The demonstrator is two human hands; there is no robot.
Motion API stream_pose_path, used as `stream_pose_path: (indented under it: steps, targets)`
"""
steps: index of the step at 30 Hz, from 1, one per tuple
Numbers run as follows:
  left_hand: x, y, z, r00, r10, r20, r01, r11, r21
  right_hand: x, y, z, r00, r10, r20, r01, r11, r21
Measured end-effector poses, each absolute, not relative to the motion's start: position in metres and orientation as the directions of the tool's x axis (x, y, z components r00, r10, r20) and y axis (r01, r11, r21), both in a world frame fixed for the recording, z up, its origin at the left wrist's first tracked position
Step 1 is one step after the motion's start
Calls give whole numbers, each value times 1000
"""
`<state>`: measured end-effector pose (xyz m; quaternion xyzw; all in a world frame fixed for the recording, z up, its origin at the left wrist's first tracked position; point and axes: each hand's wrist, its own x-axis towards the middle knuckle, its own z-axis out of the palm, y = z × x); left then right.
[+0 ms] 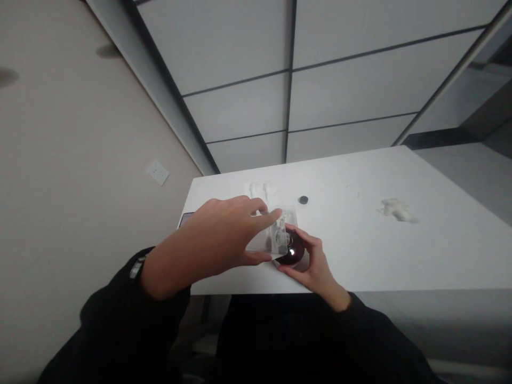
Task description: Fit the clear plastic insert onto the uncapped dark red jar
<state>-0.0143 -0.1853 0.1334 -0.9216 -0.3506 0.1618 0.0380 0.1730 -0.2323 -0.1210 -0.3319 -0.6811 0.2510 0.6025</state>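
Note:
My left hand (236, 229) is closed on a clear rectangular plastic container (266, 241), thumb and fingers on its opposite sides. The container is tilted, and its right end meets the mouth of a dark reddish-brown rounded bottle (294, 250). Around the bottle's right side curls my right hand (314, 261), gripping it near the table's front edge. What is inside the container cannot be made out. Just behind the two hands lies another clear plastic piece (290, 214), partly covered by them.
A small round black cap (303, 200) lies on the white table (352, 245) beyond the bottle. Crumpled clear plastic (398, 210) is at the right. Faint clear plastic shapes (260, 188) sit near the back edge. A dark-edged flat object (185, 217) shows behind my left forearm.

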Motion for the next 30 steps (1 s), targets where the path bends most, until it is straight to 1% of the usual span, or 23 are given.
stream_pose_path:
  steps: [13,20,27,30]
  targets:
    - [-6,-187,141,691,650,-317,606,-760,-237,173,-232,-123,-43,756,653,147,652,-744]
    - [-5,-188,144,679,659,-324,625,-750,-217,174,-232,-123,-41,760,649,150,647,-748]
    - [-2,-188,147,687,643,-339,608,-764,-216,173,-232,-122,-35,758,651,156,647,-746]
    - [-3,-188,146,701,639,-317,609,-767,-200,173,-233,-121,-33,766,642,169,637,-752]
